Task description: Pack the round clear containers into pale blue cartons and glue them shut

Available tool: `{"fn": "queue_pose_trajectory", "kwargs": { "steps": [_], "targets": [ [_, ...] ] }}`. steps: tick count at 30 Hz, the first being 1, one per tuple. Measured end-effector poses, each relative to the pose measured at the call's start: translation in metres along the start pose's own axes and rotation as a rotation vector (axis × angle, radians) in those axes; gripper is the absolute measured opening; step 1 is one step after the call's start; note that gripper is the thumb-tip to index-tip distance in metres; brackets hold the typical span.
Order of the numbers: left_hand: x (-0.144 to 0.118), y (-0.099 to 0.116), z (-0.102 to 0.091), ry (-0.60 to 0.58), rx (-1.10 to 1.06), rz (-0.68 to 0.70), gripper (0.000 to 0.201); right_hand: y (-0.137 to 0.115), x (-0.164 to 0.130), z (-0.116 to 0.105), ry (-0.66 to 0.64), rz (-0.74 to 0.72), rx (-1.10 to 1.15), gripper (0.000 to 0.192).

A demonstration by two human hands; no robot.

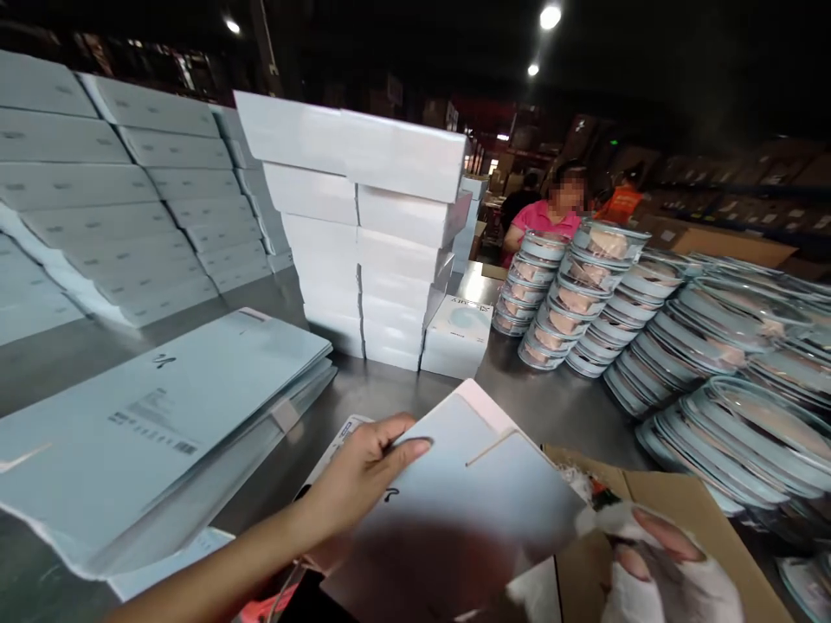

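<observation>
Left hand (367, 467) gripping pale blue carton (454, 493), near side, between flat-carton stack (214, 372) on left and brown box (698, 502) on right.
Gloved right hand (672, 567) is hovering by the carton's right corner, blurred; can't tell if it's touching. Carton could bend or slip, since one edge is clearly taking the hold; corner could be snagging on the box if swung right.

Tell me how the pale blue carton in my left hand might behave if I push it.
The carton is probably stiff, since its edges look straight with the left hand gripping one side. It may slip, given the soft sheen on its face. It might bend first near the pale slit towards its far end.
</observation>
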State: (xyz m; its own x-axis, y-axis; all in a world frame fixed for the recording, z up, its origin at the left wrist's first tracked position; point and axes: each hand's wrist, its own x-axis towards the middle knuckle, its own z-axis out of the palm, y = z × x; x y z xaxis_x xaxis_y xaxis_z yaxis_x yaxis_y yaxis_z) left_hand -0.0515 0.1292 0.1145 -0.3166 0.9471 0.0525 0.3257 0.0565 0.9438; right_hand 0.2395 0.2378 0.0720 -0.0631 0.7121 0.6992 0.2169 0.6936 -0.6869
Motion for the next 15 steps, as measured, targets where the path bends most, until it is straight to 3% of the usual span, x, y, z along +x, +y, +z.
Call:
{"fn": "queue_pose_trajectory", "kwargs": {
  "steps": [3, 6, 8, 9, 10, 12, 14, 15],
  "targets": [
    [-0.016, -0.003, 0.011, 0.03, 0.059, 0.098, 0.034, -0.032, -0.01, 0.011, -0.048, -0.297, -0.202, 0.038],
    [-0.037, 0.001, 0.023, -0.043, 0.125, 0.213, 0.028, -0.052, -0.012, 0.006, -0.177, -0.648, -0.534, 0.033],
    [-0.05, 0.006, 0.028, -0.11, 0.165, 0.279, 0.026, -0.055, -0.019, -0.003, -0.201, -0.71, -0.53, 0.026],
    [-0.055, 0.009, 0.03, -0.126, 0.183, 0.304, 0.027, -0.055, -0.026, -0.009, -0.233, -0.636, -0.443, 0.022],
    [-0.058, 0.01, 0.032, -0.127, 0.198, 0.321, 0.026, -0.055, -0.034, -0.014, -0.298, -0.474, -0.321, 0.018],
    [-0.061, 0.011, 0.034, -0.099, 0.219, 0.336, 0.026, -0.056, -0.051, -0.024, -0.515, 0.012, -0.026, 0.013],
    [-0.063, 0.008, 0.038, -0.066, 0.243, 0.334, 0.028, -0.062, -0.061, -0.031, -0.716, 0.476, 0.219, 0.031],
    [-0.065, 0.004, 0.041, -0.053, 0.261, 0.341, 0.029, -0.067, -0.062, -0.034, -0.77, 0.604, 0.304, 0.041]
  ]
}}
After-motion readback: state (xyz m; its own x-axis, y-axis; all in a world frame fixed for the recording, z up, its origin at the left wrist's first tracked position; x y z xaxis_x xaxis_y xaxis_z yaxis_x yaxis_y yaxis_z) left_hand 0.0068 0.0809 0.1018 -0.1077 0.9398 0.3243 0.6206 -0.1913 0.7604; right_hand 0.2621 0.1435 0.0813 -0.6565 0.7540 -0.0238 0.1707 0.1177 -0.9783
